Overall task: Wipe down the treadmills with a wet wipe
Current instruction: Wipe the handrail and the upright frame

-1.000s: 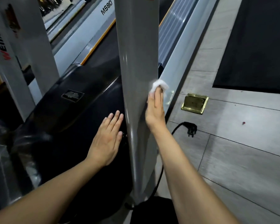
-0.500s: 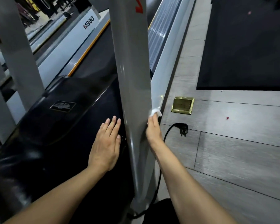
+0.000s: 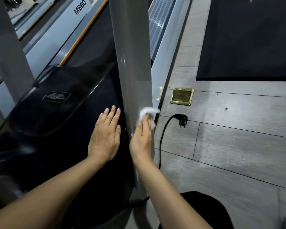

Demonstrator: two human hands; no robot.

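Head view, right hand presses wet wipe — grey upright

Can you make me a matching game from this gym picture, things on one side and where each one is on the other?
Things:
1. wet wipe
2. left hand
3. plug
4. brass floor box

Places:
A. flat on the black motor cover
B. lying loose on the grey floor
C. pressed against the grey upright post
D. set into the floor, lid shut

Pairs: 1-C, 2-A, 3-B, 4-D
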